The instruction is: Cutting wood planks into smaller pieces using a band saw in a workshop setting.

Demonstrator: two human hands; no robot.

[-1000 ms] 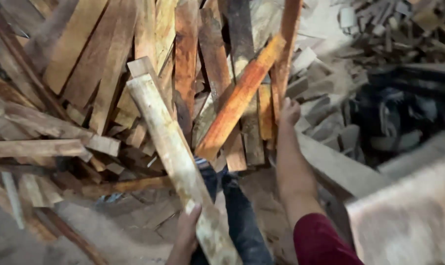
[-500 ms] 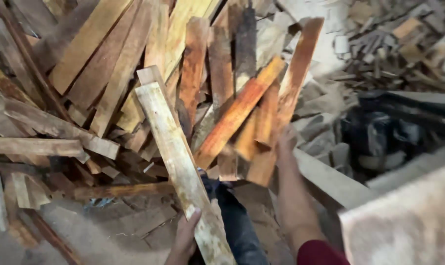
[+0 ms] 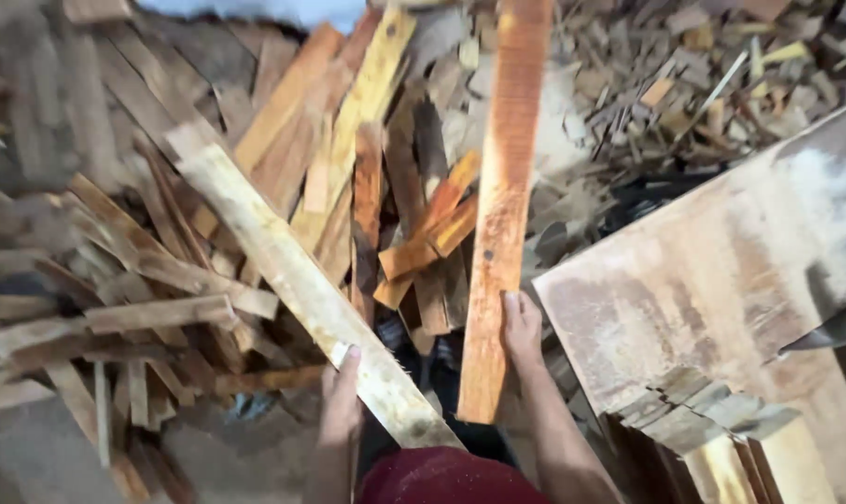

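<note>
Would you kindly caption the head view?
Left hand grips pale plank, right hand holds reddish board above scrap-wood pile.

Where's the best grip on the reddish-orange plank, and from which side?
Probably low on its near end, from the right edge, where the right hand already sits. The reddish-orange plank is long and narrow, runs away from the person over the scrap wood pile, and that edge faces open space beside the large board.

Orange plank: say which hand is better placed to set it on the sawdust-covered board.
Right, probably. The right hand already grips the orange plank, beside the sawdust-covered board. The left hand holds the pale plank, farther away.
</note>
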